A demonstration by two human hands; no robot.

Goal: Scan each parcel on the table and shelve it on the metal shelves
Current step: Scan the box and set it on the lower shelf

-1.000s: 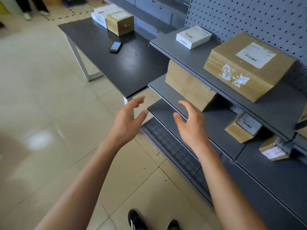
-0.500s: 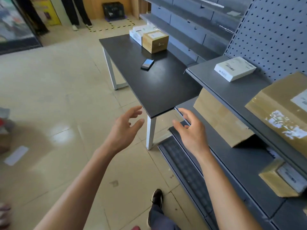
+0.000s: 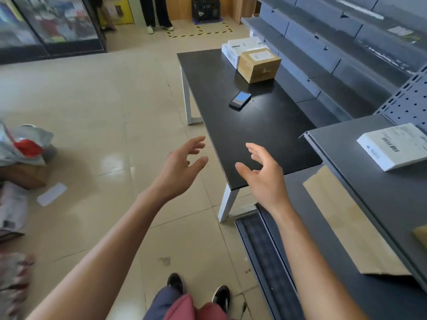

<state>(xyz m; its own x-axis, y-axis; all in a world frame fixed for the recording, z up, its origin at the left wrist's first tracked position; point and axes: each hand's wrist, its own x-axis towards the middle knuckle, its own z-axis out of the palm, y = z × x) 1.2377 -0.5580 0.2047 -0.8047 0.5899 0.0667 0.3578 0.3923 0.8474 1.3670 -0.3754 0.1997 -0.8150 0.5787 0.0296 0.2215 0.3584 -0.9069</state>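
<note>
left hand (image 3: pixel 179 174) and right hand (image 3: pixel 265 176) empty, fingers loosely spread, raised before near end of black table (image 3: pixel 258 132); brown cardboard parcel (image 3: pixel 258 64) at table's far end beside white parcels (image 3: pixel 240 48), phone (image 3: pixel 240 100) mid-table; white box (image 3: pixel 392 146) on metal shelf (image 3: pixel 360 176)

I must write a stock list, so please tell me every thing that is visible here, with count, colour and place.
table: 1, black top, white legs, beside the shelves
brown parcel: 1, far end of table
white parcels: at least 2, behind the brown parcel
phone: 1, dark, middle of table
white box: 1, on upper grey shelf
brown cardboard parcel: 1, shelf below
bags: several, floor at left
crate: 1, black, far floor
left hand: open, empty
right hand: open, empty
</note>
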